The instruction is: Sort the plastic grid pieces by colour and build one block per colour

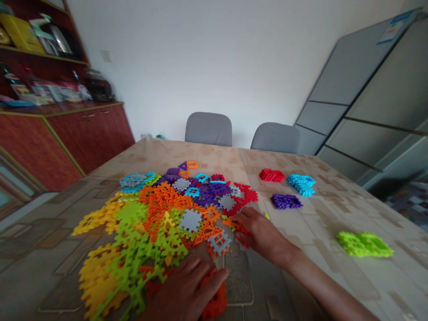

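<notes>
Low in view, my left hand (190,285) is closed around orange-red interlocking building tiles (216,301), with the thumb along the top. Beyond it spreads a loose pile of toothed plastic tiles in yellow, green, orange, purple, red, blue and grey. My right hand (256,229) reaches to the right edge of that pile. Its fingers curl down on a red building tile (243,237), partly hidden under them. A grey window-shaped tile (219,242) lies just left of this hand. Green tiles (133,263) and yellow tiles (100,281) lie left of my left hand.
On the table's right side sit separate groups of tiles: red (272,175), light blue (301,184), purple (286,201) and green (364,244). Two grey chairs (208,128) stand at the far edge. A wooden cabinet (90,133) is at left, a grey refrigerator (337,84) at right.
</notes>
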`<state>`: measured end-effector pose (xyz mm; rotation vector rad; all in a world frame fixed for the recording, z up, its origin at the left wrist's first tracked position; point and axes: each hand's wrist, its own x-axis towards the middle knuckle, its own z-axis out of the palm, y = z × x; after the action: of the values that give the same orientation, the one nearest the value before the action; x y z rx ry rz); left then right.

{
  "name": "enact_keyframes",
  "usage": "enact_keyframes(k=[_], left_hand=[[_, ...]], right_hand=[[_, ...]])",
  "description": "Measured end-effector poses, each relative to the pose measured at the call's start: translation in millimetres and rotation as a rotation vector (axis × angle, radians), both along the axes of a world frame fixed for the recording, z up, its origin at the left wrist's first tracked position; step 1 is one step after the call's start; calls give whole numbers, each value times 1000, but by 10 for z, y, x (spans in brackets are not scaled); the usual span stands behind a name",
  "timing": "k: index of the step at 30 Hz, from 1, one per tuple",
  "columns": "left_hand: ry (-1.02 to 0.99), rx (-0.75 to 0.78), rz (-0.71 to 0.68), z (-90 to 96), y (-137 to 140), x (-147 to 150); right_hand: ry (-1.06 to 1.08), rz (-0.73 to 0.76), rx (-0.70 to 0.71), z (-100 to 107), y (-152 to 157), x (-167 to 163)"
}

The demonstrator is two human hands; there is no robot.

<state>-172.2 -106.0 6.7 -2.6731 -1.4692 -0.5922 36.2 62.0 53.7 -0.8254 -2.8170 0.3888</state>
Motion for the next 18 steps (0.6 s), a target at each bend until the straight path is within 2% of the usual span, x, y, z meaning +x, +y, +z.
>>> enact_keyframes(k=[4,8,13,18], left_hand=[[72,-65,15,10,-15,-26],[106,-172,34,-14,-29,-67],[54,-135,33,-45,-45,-77],[79,-101,34,14,-51,-64]], right_hand=[[77,97,-44,-45,-157,-150],[18,107,-19,-52,-271,-223],[-16,73,-36,-24,-191,-195],[-6,34,-70,-22,-104,-173]])
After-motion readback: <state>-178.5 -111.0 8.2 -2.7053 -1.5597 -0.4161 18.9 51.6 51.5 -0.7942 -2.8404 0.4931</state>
